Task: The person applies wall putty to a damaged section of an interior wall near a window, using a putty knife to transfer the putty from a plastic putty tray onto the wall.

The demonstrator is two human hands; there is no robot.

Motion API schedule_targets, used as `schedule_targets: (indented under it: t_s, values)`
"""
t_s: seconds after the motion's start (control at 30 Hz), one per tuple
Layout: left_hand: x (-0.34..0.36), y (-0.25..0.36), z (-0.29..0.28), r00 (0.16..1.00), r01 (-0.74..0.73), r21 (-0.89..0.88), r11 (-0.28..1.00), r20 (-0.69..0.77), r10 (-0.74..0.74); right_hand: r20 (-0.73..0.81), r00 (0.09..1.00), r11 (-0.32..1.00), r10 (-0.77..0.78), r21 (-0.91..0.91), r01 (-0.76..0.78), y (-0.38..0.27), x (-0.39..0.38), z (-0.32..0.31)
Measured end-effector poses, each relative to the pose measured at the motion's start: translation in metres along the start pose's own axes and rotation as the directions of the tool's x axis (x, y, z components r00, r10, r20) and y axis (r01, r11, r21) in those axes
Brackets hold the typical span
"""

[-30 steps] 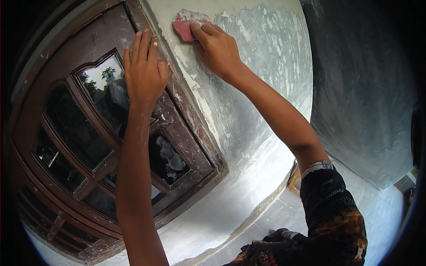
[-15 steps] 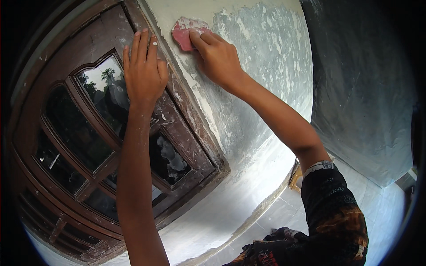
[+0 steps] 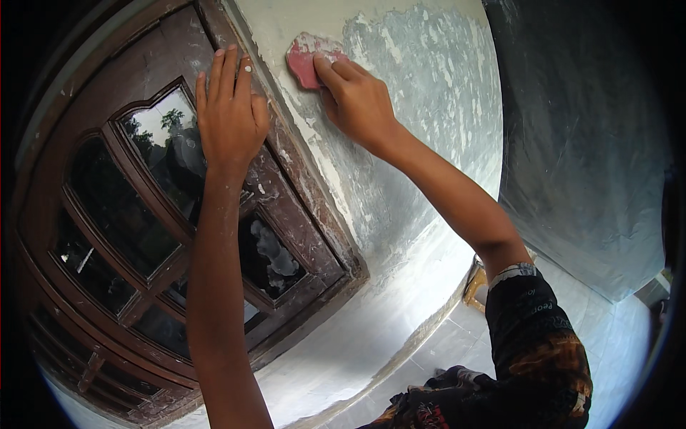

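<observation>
In my right hand (image 3: 361, 104) is a flat pink-red putty spreader (image 3: 304, 63), pinched between thumb and fingers. White putty smears its upper part, and it lies against the wall (image 3: 421, 79) beside the window frame. That wall is cream at the top, with patchy white over grey further down. My left hand (image 3: 232, 118) rests flat on the brown wooden window frame (image 3: 286, 154), fingers stretched upward and holding nothing. A white speck sits on one of its fingertips.
Dark glass panes (image 3: 118, 207) fill the window on the left, some with white smears. A dark sheet (image 3: 579, 143) hangs at the right. Below are a tiled floor (image 3: 443, 350) and a yellowish object (image 3: 475, 286) at the wall's foot.
My right hand and the putty spreader have shifted slightly right and down along the wall. My left hand stays in nearly the same place on the frame.
</observation>
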State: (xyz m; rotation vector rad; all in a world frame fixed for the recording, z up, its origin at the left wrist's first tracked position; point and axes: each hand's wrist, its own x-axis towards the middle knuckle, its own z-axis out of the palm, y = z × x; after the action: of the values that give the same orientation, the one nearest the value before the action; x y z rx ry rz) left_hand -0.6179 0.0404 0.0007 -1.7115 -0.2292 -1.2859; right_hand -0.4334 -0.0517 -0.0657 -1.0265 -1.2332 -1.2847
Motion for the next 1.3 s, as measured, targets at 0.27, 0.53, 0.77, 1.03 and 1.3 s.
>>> schedule_targets:
  t_s: [0.27, 0.53, 0.77, 1.03, 1.3]
  values:
    - [0.004, 0.004, 0.0, 1.0, -0.016, -0.016, 1.0, -0.022, 0.015, -0.139, 0.989, 0.997, 0.051, 0.06, -0.043, 0.014, 0.027, -0.025]
    - [0.0, 0.001, -0.001, 1.0, -0.008, -0.002, 1.0, -0.003, 0.008, 0.045, 0.999, 0.98, 0.0, 0.197, -0.008, -0.018, -0.026, -0.016]
    - [0.004, 0.004, -0.001, 1.0, -0.017, -0.002, 1.0, -0.013, 0.017, -0.121, 0.977, 0.982, 0.176, 0.096, -0.165, 0.034, 0.041, -0.021]
    - [-0.001, -0.002, -0.002, 0.999, -0.005, -0.104, 0.995, -0.047, 0.0, 0.07, 0.996, 0.954, 0.06, 0.29, -0.078, -0.053, -0.037, -0.036]
    - [-0.023, 0.013, -0.018, 0.983, 0.019, -0.389, 0.921, -0.163, -0.089, 0.424, 0.719, 0.183, 0.551, 0.78, -0.599, -0.054, -0.057, -0.11]
